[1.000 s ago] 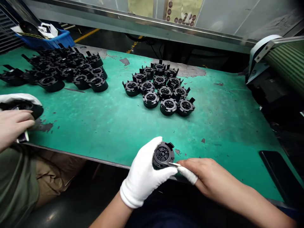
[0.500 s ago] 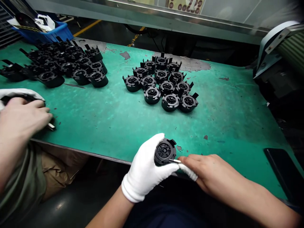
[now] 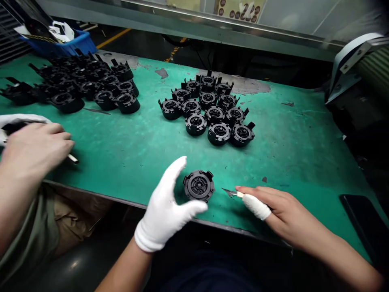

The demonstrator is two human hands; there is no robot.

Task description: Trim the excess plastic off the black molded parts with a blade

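A round black plastic housing (image 3: 199, 185) sits near the front edge of the green table, its ribbed face up. My left hand (image 3: 167, 209), in a white glove, is open around its left side, thumb and fingers spread apart. To the right, my right hand (image 3: 264, 202) grips a craft knife (image 3: 238, 194) with a thin pointed blade aimed left toward the housing, apart from it. White wrapping covers the right thumb. Beyond my hands stands a group of similar black housings (image 3: 196, 123) with upright tabs.
A second cluster of black housings (image 3: 105, 99) stands at the left, before a blue bin (image 3: 71, 45). A co-worker's hand (image 3: 39, 146) holds a pale-handled tool at the left edge. A dark flat phone-like object (image 3: 361, 223) lies at the right. The table (image 3: 304, 162) has worn patches.
My left hand has opened and moved left, letting go of the housing, which now rests on the table. My right hand has drawn the knife away to the right.
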